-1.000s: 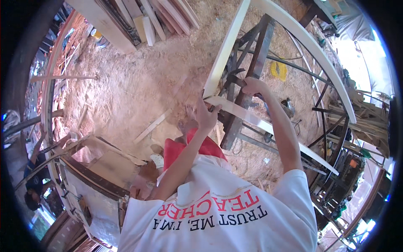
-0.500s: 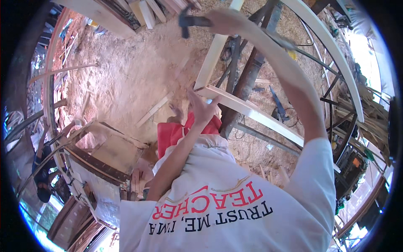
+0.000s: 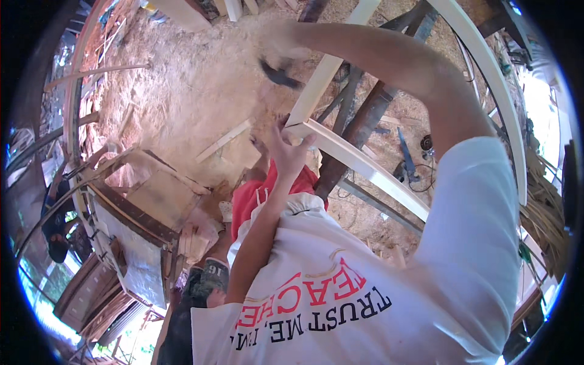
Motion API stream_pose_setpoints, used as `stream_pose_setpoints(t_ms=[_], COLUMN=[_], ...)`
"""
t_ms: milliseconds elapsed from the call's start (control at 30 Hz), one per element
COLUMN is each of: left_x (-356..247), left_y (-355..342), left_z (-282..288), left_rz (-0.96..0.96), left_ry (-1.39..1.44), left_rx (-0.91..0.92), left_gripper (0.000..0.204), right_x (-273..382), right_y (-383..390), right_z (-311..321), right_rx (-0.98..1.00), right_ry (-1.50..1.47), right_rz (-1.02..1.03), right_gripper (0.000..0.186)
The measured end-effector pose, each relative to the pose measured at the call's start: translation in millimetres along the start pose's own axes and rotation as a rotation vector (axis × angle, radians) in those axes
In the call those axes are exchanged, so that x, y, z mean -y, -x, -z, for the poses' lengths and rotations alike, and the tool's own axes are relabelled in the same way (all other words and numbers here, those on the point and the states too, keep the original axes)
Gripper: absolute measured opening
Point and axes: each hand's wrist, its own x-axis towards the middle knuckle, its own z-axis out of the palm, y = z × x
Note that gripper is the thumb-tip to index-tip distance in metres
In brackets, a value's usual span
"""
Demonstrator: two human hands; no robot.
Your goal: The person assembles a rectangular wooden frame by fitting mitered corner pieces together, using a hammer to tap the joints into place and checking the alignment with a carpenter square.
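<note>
Light blazes in at the right edge and lower left, burning to white, while the floor [image 3: 182, 91] looks softly lit. Motion smears the right hand [image 3: 278, 34] and hammer [image 3: 278, 74], upper middle. Straight lines bow toward a dark rim.

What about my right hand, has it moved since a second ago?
Yes. Against the pale wooden strip lying on the floor, your right hand, blurred now, has moved leftward and farther up the picture.
</note>
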Motion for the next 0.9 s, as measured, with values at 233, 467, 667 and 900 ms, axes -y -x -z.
stream_pose_setpoints(t_ms=[233, 467, 667, 900], left_x=[25, 17, 11, 36], left_y=[-1, -2, -6, -6], left_z=[-11, -4, -2, -5], left_rz=[0.064, -0.049, -0.102, -0.168], left_ry=[0.279, 0.191, 0.137, 0.015], left_rx=[-0.004, -0.039, -0.031, -0.041], left_gripper=[0.062, 0.056, 0.058, 0.069], right_x=[2, 27, 20, 49], right_y=[12, 9, 11, 9], right_z=[-5, 82, 94, 91], right_rx=[0.259, 0.268, 0.417, 0.366], right_ry=[0.203, 0.196, 0.461, 0.292], right_rz=[0.041, 0.015, 0.074, -0.119], right_gripper=[0.037, 0.022, 0.016, 0.013])
